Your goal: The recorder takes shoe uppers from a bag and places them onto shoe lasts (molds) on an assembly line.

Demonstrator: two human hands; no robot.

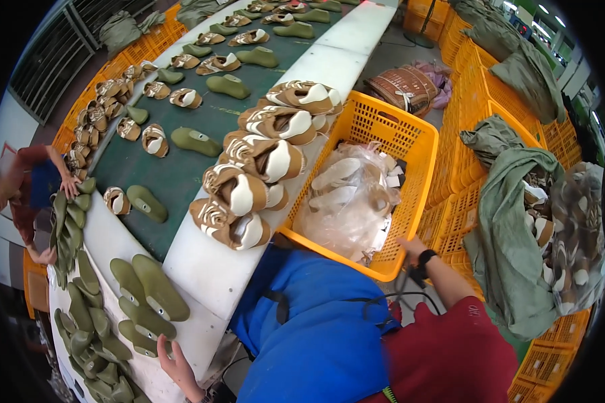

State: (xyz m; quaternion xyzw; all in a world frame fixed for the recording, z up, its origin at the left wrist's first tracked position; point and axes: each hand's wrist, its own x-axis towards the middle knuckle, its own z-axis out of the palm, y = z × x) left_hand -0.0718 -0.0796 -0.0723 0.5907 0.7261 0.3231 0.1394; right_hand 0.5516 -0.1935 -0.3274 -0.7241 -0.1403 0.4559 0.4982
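My left hand [175,368] is open at the white table edge, fingers apart. Its fingertips are close to green shoe lasts [160,290] lying side by side. At the near right rim of a yellow plastic crate [398,144], my right hand [412,249] is closed on the edge, with its fingers partly hidden. Inside the crate lie clear plastic bags [346,211] with pale sole-shaped pieces showing through. Brown and white shoe uppers [265,158] stand in a row on the white ledge to the crate's left.
A green conveyor belt [161,221] carries lasts and uppers. Across it, a co-worker's hand [70,185] touches a heap of lasts [66,228]. More lasts [91,336] pile up at lower left. Stacked yellow crates [454,208] and a green cloth [511,248] stand on the right.
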